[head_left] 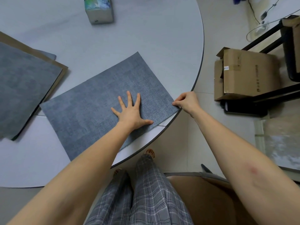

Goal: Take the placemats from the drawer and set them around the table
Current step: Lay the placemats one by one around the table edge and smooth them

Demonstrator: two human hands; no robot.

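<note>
- Surface (162,46): round, pale grey, with a dark rim; the person stands at its near right edge.
- Placemat (90,108): grey-blue woven rectangle lying flat on the surface, turned at an angle, its right corner reaching the rim.
- Left hand (132,113): laid flat on the placemat, palm down, fingers straight and spread apart, thumb out toward the near edge of the mat.
- Right hand (186,101): at the placemat's right corner by the rim, fingers curled, thumb and fingertips pinching the corner of the mat.
- Stack of placemats (24,88): further mats lie to the left on the surface, a grey-blue one on top, a brown edge showing beneath it; the stack sits just beside the single placemat, near its left corner. The number of mats in it cannot be told.
- Tissue box (99,10): stands at the far side of the surface, well apart from the mats.
- Cardboard box (243,73): open, on the floor to the right of the surface, beside a dark frame.
- Chair (203,192): brown seat, just right of the person's legs in plaid trousers.
</note>
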